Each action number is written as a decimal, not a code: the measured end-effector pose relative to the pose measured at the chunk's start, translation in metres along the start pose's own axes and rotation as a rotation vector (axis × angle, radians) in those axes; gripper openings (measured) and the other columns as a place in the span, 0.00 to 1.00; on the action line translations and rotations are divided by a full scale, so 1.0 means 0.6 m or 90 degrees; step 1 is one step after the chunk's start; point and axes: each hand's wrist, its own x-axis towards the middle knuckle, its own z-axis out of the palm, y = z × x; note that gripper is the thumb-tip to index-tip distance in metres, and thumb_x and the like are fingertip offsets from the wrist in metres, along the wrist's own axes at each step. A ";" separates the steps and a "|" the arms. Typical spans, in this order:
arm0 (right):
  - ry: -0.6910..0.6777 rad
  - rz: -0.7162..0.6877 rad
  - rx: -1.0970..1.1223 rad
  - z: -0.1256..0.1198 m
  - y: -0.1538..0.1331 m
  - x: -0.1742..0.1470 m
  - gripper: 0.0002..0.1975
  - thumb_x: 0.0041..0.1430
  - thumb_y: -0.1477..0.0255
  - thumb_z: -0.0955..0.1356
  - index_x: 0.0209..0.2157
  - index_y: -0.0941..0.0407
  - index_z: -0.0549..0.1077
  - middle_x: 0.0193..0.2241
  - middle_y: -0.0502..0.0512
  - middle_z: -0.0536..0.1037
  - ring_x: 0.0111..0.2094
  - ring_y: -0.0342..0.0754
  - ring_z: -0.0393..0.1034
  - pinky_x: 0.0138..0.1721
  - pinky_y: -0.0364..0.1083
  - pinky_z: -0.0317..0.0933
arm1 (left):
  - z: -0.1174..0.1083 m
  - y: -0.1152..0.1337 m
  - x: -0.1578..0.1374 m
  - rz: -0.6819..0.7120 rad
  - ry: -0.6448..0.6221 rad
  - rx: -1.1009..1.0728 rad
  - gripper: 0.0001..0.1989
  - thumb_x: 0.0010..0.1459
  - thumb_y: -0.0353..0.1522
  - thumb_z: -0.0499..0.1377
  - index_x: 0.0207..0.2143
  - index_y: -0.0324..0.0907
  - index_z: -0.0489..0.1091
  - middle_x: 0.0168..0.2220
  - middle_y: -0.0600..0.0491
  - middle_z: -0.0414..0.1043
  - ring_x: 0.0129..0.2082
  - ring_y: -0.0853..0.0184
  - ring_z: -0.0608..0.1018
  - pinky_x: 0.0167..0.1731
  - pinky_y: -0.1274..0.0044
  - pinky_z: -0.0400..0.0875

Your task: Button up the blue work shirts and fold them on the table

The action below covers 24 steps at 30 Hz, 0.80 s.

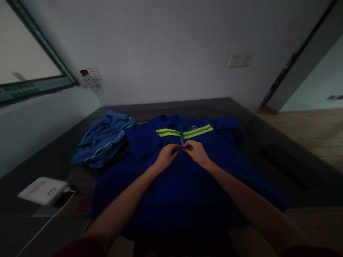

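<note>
A dark blue work jacket (pixel 171 182) lies spread over the dark table, collar toward the wall, with a yellow-green and grey reflective stripe across its chest. At the front opening, just below the stripe, my left hand (pixel 168 154) pinches the jacket's cloth between thumb and fingers. My right hand (pixel 197 151) pinches the front edge right beside it, and the fingertips of both hands almost meet. Between them and the collar runs a short greyish strip of the front opening. Whatever small part sits between the fingertips is too small to make out.
A crumpled lighter blue garment (pixel 103 139) with white piping lies left of the jacket. A white box-shaped device (pixel 43 191) with a plugged-in white cable rests at the near left. On the right lies a dark flat object (pixel 289 164). Sockets (pixel 241 59) are on the wall behind.
</note>
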 end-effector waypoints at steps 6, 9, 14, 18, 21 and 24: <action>0.058 0.046 -0.005 -0.007 0.002 -0.001 0.08 0.45 0.81 0.64 0.26 0.57 0.73 0.22 0.48 0.71 0.23 0.43 0.60 0.28 0.42 0.52 | -0.015 -0.006 0.005 0.009 0.046 0.040 0.12 0.55 0.24 0.56 0.42 0.41 0.72 0.40 0.51 0.75 0.41 0.65 0.75 0.46 0.72 0.69; 0.103 0.060 -0.013 -0.021 0.009 0.000 0.07 0.46 0.78 0.64 0.27 0.58 0.73 0.22 0.49 0.71 0.22 0.43 0.60 0.27 0.42 0.52 | -0.028 -0.018 0.009 -0.016 0.092 0.048 0.12 0.55 0.24 0.56 0.42 0.41 0.72 0.40 0.51 0.75 0.41 0.64 0.75 0.45 0.72 0.69; 0.133 0.066 0.008 -0.028 0.018 0.004 0.07 0.49 0.73 0.65 0.30 0.58 0.74 0.23 0.50 0.72 0.21 0.42 0.59 0.25 0.42 0.52 | -0.029 -0.035 0.011 -0.010 0.108 0.038 0.12 0.56 0.24 0.55 0.43 0.41 0.70 0.42 0.50 0.74 0.44 0.64 0.75 0.48 0.71 0.68; 0.151 0.068 0.049 -0.022 0.028 0.005 0.07 0.49 0.70 0.65 0.30 0.57 0.73 0.28 0.53 0.75 0.23 0.44 0.63 0.28 0.43 0.56 | -0.011 -0.045 0.010 0.028 0.097 0.032 0.12 0.60 0.25 0.50 0.44 0.41 0.69 0.42 0.49 0.73 0.45 0.64 0.74 0.47 0.71 0.68; 0.151 0.097 0.107 -0.018 0.041 0.008 0.07 0.50 0.68 0.66 0.31 0.57 0.72 0.28 0.52 0.75 0.21 0.43 0.64 0.26 0.43 0.57 | -0.005 -0.057 0.019 0.053 0.101 0.049 0.14 0.62 0.26 0.46 0.45 0.40 0.68 0.42 0.48 0.72 0.44 0.65 0.73 0.46 0.72 0.68; 0.156 0.117 0.143 -0.019 0.057 0.026 0.07 0.51 0.68 0.66 0.32 0.56 0.70 0.24 0.50 0.73 0.16 0.42 0.61 0.22 0.43 0.56 | -0.013 -0.073 0.041 0.098 0.116 0.109 0.14 0.64 0.28 0.45 0.47 0.41 0.67 0.43 0.48 0.71 0.45 0.65 0.72 0.47 0.73 0.67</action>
